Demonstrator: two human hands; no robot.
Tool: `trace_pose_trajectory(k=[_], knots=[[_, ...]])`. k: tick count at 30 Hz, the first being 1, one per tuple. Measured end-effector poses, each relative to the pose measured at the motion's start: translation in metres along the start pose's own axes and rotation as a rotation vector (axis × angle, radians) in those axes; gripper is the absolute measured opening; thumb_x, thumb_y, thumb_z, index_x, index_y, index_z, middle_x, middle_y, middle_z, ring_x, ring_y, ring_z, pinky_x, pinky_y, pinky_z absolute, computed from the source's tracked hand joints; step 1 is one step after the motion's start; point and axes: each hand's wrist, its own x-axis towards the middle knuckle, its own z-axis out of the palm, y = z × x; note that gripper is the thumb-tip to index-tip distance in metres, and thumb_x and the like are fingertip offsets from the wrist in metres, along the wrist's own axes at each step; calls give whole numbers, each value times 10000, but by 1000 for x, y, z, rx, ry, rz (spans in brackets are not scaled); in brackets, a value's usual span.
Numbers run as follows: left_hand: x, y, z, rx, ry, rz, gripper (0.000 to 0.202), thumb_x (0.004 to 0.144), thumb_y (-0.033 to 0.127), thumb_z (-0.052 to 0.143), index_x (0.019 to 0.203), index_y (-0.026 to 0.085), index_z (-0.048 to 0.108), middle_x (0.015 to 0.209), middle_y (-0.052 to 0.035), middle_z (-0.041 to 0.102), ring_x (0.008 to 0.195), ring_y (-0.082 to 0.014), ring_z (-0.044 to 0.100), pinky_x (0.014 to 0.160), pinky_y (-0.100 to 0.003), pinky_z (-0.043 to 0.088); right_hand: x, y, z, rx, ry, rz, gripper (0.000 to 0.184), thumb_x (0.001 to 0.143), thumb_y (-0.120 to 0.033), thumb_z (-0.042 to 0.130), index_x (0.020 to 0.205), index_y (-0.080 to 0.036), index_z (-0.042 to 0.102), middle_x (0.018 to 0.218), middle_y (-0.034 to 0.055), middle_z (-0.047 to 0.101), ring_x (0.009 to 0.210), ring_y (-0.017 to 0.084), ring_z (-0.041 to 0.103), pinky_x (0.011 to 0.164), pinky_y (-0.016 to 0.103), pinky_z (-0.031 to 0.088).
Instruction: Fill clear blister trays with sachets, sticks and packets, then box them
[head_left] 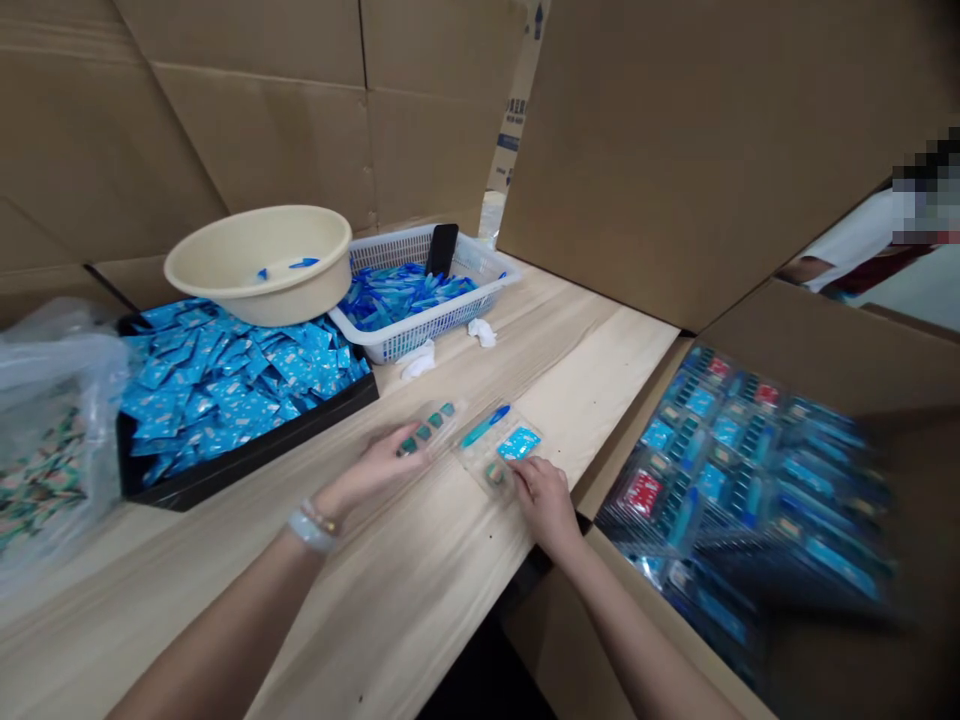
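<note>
My left hand [386, 462], with a pale bracelet at the wrist, is closed on a clear plastic strip holding several dark green nail-like pieces [425, 432]. Just right of it, a clear plastic tray [474, 458] lies flat on the table. In this tray are a blue pointed stick [486, 426], a blue patterned sachet [519, 443] and a small greenish piece [494, 473]. My right hand [549, 508] has its fingers pinched together at the tray's near right edge, beside the sachet's lower corner. What the fingertips grip is hidden.
A black bin [255, 455] of blue sachets stands left, a cream basin [259, 285] resting on it. Behind is a white basket [420, 330] of blue sticks and a phone [442, 250]. A carton [600, 490] of filled trays stands right. A person's sleeve [851, 240] shows far right.
</note>
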Motion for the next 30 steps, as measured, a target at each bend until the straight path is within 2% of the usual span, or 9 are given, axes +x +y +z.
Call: trace_pose_trajectory(k=[3,5,8,10,14,16,21,25,30], knots=[[-19,-20,10,341,79,-62,752,623,557,549,1287,253,369,1398,-69,268,1265,-325,219,1008,-449,202,0,0,-3,-20,-62,-47,270,839,-200,404,1032,-205,593,893,67,584,855,188,506,748,311,352],[-29,-29,19,469,117,-85,784,616,558,562,1308,277,324,1425,-75,194,1283,-334,168,1010,-469,176,3,-2,-6,-46,-127,-92,296,840,-190,402,1080,-217,572,877,61,568,837,180,506,725,296,356],[-38,-32,33,557,179,-31,843,602,550,593,1327,249,287,1441,-99,125,1296,-352,98,1022,-496,118,11,-5,-9,-93,-228,-144,275,847,-210,399,1041,-234,593,834,49,545,785,165,506,693,278,358],[-40,-27,41,578,239,80,820,616,523,605,1321,235,298,1442,-104,114,1300,-353,68,1028,-517,79,17,-6,-12,-94,-281,-165,250,848,-225,403,993,-224,608,823,44,540,771,155,510,685,263,361],[-34,-5,61,524,224,459,558,714,395,579,1228,248,418,1380,-77,282,1282,-267,178,1048,-456,160,27,-5,-15,-42,-349,-188,181,832,-226,436,878,-184,606,809,40,545,739,140,516,666,242,368],[-26,5,71,489,197,558,444,726,328,585,1149,237,483,1308,-75,379,1248,-244,250,1038,-433,217,29,-4,-16,-16,-360,-180,142,817,-219,459,839,-175,592,798,39,544,721,140,514,657,245,371],[-7,17,88,475,197,555,338,720,261,597,1045,203,527,1199,-85,449,1189,-245,323,983,-421,310,28,-1,-13,79,-324,-108,96,794,-176,461,796,-171,557,767,31,533,706,140,505,652,249,382],[-3,19,92,492,186,544,288,737,240,577,1018,199,530,1166,-78,463,1164,-241,346,968,-426,320,29,-2,-7,49,-306,-73,96,780,-194,489,712,-175,552,741,32,531,675,142,498,627,251,383],[-2,20,92,531,160,583,251,761,204,542,1010,177,529,1124,-75,489,1131,-232,382,966,-404,324,33,-2,-5,47,-306,-106,114,761,-192,521,656,-175,564,683,29,547,654,149,507,626,261,389]])
